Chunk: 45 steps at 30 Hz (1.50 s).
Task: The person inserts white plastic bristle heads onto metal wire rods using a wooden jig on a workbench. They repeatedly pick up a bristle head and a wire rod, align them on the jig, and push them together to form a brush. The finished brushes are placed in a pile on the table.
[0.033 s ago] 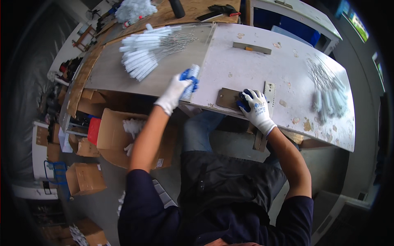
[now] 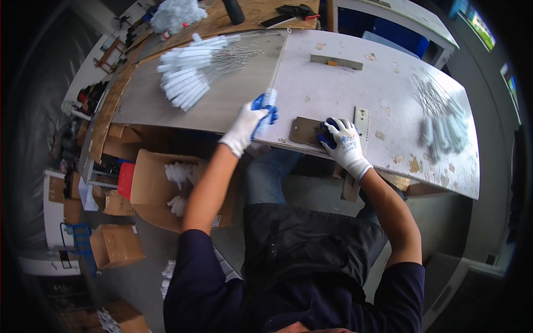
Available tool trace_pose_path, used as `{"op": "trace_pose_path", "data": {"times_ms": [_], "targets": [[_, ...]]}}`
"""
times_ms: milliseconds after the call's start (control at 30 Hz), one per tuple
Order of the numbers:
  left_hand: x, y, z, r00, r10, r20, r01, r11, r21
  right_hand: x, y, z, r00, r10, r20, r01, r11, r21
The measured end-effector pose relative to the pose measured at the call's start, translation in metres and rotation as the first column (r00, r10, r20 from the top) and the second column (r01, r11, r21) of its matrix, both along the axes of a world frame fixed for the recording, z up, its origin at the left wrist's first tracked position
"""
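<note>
Head view: a white brush (image 2: 266, 111) sits clenched in the gloved left hand (image 2: 248, 123) at the bench (image 2: 388, 94) edge. At three o'clock, the right hand (image 2: 344, 143) presses curled fingers onto a metal plate (image 2: 306, 131). At seven o'clock, an open cardboard box (image 2: 152, 188) holds white tufts (image 2: 179, 173).

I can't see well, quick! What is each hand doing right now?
Left hand: closed around a white brush.
Right hand: fingers pressed on a small brown plate on the table, not gripping it.
</note>
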<state>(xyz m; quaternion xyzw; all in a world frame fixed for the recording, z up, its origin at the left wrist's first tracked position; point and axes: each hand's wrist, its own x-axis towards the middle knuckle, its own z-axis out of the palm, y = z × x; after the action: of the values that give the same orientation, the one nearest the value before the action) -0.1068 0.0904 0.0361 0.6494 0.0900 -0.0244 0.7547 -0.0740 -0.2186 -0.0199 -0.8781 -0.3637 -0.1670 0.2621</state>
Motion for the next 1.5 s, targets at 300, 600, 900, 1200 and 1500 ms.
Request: {"op": "trace_pose_path", "data": {"times_ms": [300,600,900,1200,1500], "targets": [[0.084,-0.129,-0.045,0.992,-0.124,0.03,0.121,0.835,-0.536,-0.001,-0.01,-0.004,0.998,-0.056,-0.011,0.056,0.998,-0.011],[0.086,-0.142,-0.036,0.983,-0.159,-0.094,0.102,0.893,-0.439,0.002,-0.012,-0.007,0.994,-0.106,-0.034,0.103,0.991,-0.082],[0.075,-0.155,-0.023,0.993,0.027,-0.115,-0.047,0.984,-0.174,0.0,-0.012,-0.004,0.986,-0.165,-0.035,0.163,0.986,-0.044],[0.092,-0.143,-0.051,0.996,0.085,0.005,-0.084,0.967,0.242,-0.005,-0.011,0.01,0.994,-0.103,0.046,0.095,0.984,0.154],[0.104,-0.133,-0.044,0.986,-0.074,-0.147,0.101,0.977,0.189,0.044,-0.018,0.028,0.939,0.341,0.045,-0.298,0.87,-0.393]]}}
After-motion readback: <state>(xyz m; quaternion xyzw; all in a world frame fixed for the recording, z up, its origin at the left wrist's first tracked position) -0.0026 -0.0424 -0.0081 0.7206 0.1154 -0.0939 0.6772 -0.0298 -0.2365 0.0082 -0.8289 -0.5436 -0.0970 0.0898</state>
